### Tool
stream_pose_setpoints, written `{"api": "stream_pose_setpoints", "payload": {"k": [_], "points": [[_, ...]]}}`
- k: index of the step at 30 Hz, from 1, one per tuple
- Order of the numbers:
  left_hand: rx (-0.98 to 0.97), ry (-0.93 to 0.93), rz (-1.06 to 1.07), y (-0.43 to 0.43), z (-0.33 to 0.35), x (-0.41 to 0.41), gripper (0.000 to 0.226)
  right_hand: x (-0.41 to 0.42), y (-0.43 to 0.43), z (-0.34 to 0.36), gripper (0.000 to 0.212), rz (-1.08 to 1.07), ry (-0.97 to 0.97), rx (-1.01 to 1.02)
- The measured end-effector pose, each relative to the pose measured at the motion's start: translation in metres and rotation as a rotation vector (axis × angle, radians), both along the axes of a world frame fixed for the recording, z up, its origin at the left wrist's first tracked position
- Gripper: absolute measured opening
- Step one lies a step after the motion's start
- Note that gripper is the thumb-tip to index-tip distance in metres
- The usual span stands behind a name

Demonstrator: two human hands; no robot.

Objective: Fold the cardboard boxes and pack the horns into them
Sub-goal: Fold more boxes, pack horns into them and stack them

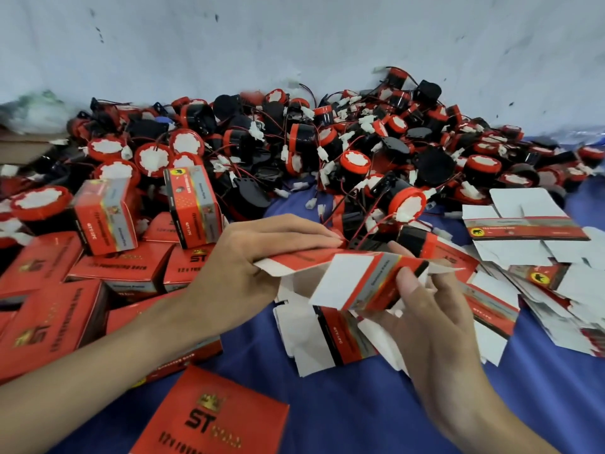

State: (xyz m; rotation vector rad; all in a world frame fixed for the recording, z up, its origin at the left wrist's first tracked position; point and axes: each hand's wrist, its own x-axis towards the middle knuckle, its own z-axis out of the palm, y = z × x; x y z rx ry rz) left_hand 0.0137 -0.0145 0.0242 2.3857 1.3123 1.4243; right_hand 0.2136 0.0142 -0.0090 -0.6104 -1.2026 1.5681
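Both hands meet at the centre of the frame on one half-folded cardboard box [357,280]. The left hand [248,270] comes in from the lower left, its fingers curled round the box's red upper edge and pinching it. The right hand [435,309] comes in from the lower right, thumb pressed on the box's printed side and fingers curled under it, so it too grips the box. The box is held just above the surface, its white inside flap turned toward the camera.

The surface is a blue cloth [343,401] spread under everything. Behind it, across the top of the frame, runs a pale, scuffed wall [294,44].

A heap of horns [327,142], red and black with white connectors and thin wires, stretches across the middle of the frame against the wall; they are far too many and too tangled to count. At the left lies a pile of closed red boxes [49,309], roughly nine or ten in sight, two of them standing upright at the upper left of the pile. One more closed box [212,417] sits at the bottom centre, cut by the frame edge. At the right, flat unfolded box blanks [530,257] lie overlapped; their number cannot be told. More blanks [314,339] lie just beneath the held box.
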Motion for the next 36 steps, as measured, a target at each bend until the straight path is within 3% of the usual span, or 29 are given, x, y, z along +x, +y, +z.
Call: {"api": "stream_pose_setpoints", "payload": {"k": [6, 8, 12, 15, 18, 20, 22, 26, 30, 33, 35, 36], "points": [[0.095, 0.088, 0.074, -0.001, -0.002, 0.002, 0.034, -0.003, 0.002, 0.004, 0.064, -0.120, -0.051, -0.125], [0.115, 0.088, 0.061, -0.002, -0.001, 0.000, 0.021, 0.000, 0.003, 0.006, 0.062, 0.019, -0.054, -0.160], [0.078, 0.051, 0.041, 0.001, -0.001, -0.002, 0.021, 0.010, 0.004, 0.014, 0.040, 0.279, -0.117, -0.058], [0.122, 0.023, 0.030, 0.000, -0.001, 0.000, 0.037, 0.013, 0.006, 0.017, 0.050, 0.193, -0.139, 0.001], [0.356, 0.035, 0.082, -0.005, 0.001, -0.002, 0.049, 0.009, 0.001, 0.014, 0.083, 0.037, -0.176, 0.077], [0.493, 0.066, 0.106, -0.008, -0.001, 0.000, 0.056, 0.004, -0.005, 0.013, 0.078, -0.023, -0.187, 0.119], [0.556, 0.203, 0.129, -0.010, -0.005, 0.003, 0.063, 0.000, -0.008, 0.015, 0.074, -0.063, -0.220, 0.142], [0.448, 0.628, 0.205, -0.009, -0.005, 0.010, 0.064, 0.003, -0.007, 0.019, 0.071, -0.186, -0.386, 0.325], [0.341, 0.762, 0.311, -0.008, 0.004, 0.014, 0.056, 0.005, -0.002, 0.015, 0.061, -0.262, -0.527, 0.589], [0.352, 0.686, 0.342, -0.010, 0.012, 0.016, 0.047, 0.009, 0.001, 0.009, 0.044, -0.288, -0.498, 0.802], [0.371, 0.497, 0.387, -0.010, 0.021, 0.015, 0.036, 0.014, 0.004, 0.009, 0.016, -0.305, -0.384, 0.873], [0.353, 0.349, 0.397, -0.010, 0.026, 0.015, 0.031, 0.017, 0.007, 0.010, 0.021, -0.340, -0.335, 0.866]]}}
